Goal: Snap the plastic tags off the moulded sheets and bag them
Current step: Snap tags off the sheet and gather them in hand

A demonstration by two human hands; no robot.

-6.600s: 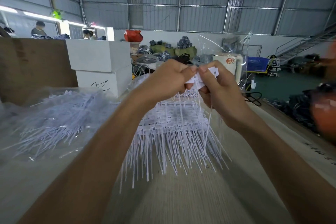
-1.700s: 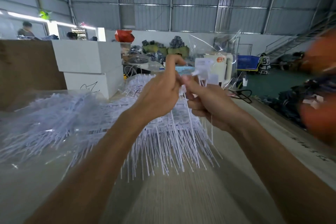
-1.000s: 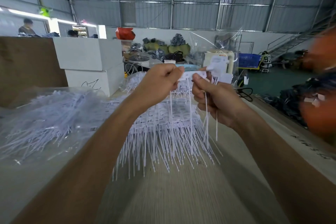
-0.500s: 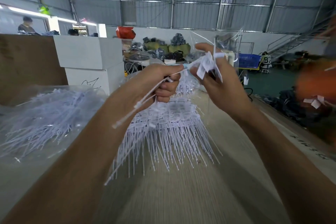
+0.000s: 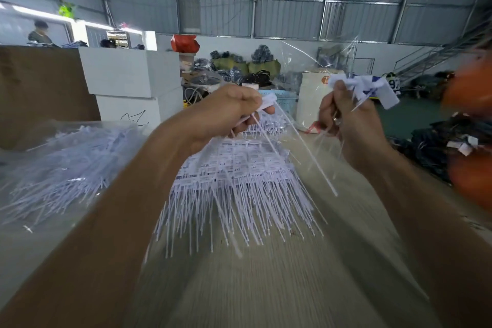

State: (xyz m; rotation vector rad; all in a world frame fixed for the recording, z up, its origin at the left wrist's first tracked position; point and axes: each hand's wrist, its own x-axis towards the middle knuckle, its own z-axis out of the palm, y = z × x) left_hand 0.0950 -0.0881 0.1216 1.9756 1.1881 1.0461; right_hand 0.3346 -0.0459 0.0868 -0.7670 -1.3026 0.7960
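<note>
Gripping white tags [image 5: 370, 88]: right hand [image 5: 348, 125]; writing unreadable.

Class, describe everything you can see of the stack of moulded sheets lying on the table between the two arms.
The stack of moulded sheets is white plastic: rows of small flat tags joined by bars, with long thin strands fanning toward the camera. It lies flat on the pale table, partly hidden by the left hand above it. A bagged heap lies beside it.

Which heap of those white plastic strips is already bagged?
The loose tags in the clear bag at left; the moulded sheets between the arms lie bare on the table.
</note>
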